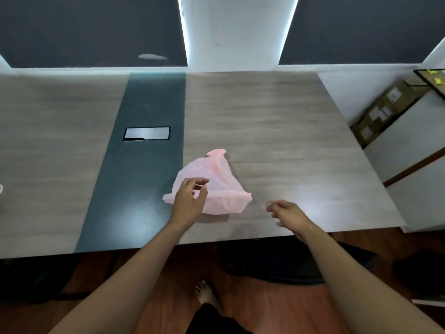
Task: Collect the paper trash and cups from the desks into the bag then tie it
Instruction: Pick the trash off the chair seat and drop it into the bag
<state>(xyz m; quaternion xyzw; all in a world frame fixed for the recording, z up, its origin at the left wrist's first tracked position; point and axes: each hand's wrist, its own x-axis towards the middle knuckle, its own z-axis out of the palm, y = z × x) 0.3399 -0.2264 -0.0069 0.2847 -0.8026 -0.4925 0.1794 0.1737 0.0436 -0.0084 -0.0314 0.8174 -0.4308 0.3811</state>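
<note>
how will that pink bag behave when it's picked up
Likely floppy: the pink bag lies crumpled and creased. Probably very light, since it looks thin and translucent. It may slide on the smooth desk.

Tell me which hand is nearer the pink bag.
Left. The left hand overlaps the near-left edge of the pink bag; the right hand hovers apart, off its right side.
</note>
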